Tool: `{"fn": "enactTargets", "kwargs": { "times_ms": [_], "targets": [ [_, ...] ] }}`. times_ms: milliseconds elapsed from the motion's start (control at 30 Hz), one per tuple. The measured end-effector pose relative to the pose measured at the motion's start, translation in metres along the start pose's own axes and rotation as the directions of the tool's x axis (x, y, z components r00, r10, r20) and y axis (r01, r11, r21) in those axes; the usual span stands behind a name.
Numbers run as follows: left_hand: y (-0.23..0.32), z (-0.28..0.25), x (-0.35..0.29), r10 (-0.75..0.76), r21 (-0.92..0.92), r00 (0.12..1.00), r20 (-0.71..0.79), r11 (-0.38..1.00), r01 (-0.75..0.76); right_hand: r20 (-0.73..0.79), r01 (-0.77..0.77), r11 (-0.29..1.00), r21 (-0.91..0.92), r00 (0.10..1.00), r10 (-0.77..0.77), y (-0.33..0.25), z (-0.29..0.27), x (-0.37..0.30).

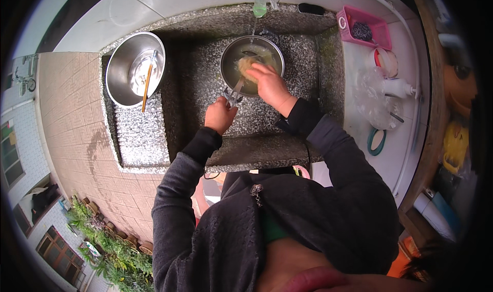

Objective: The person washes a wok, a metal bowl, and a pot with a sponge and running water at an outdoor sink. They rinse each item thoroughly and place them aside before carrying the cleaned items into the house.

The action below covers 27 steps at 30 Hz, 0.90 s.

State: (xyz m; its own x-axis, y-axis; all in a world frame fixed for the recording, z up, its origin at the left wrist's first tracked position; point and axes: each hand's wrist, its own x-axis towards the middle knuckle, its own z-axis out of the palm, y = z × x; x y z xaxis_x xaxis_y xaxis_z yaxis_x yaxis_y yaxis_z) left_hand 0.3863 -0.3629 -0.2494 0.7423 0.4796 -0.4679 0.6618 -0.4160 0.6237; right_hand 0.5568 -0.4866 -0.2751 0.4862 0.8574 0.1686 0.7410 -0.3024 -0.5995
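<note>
Head view: the left hand [220, 115] has its fingers clamped on metal tongs [233, 94], the right hand [269, 84] presses a sponge [247, 66] with curled fingers into the steel pot [251, 65] in the sink; soapy metal could slip.

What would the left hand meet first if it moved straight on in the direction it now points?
Probably the rim of the steel pot in the sink; the left hand already grips its handle, though depth is unclear.

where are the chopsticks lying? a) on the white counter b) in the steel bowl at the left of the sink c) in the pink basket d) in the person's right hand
b: the chopsticks lie slanted across the empty steel bowl at the sink's left corner, away from both hands.
</note>
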Motion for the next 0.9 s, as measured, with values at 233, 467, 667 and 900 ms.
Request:
{"fn": "enactTargets", "kwargs": {
  "times_ms": [233,467,667,900],
  "targets": [
    [0.027,-0.013,0.002,-0.204,-0.311,0.925,0.321,0.900,0.307,0.096,-0.170,0.983,-0.069,0.980,0.176,0.016,0.010,0.037],
    [0.029,-0.032,-0.012,-0.146,-0.273,0.957,0.251,0.938,0.215,0.089,0.081,0.993,-0.083,0.993,-0.073,0.016,0.003,0.026],
    [0.005,-0.050,-0.060,-0.065,-0.278,0.988,0.140,0.955,0.102,0.022,-0.127,0.930,0.344,0.992,0.128,0.038,-0.007,0.051],
    [-0.008,-0.065,-0.092,-0.036,-0.235,0.999,0.009,0.971,0.037,-0.001,-0.297,0.872,0.389,0.947,0.322,0.028,-0.045,0.045]
  ]
}}
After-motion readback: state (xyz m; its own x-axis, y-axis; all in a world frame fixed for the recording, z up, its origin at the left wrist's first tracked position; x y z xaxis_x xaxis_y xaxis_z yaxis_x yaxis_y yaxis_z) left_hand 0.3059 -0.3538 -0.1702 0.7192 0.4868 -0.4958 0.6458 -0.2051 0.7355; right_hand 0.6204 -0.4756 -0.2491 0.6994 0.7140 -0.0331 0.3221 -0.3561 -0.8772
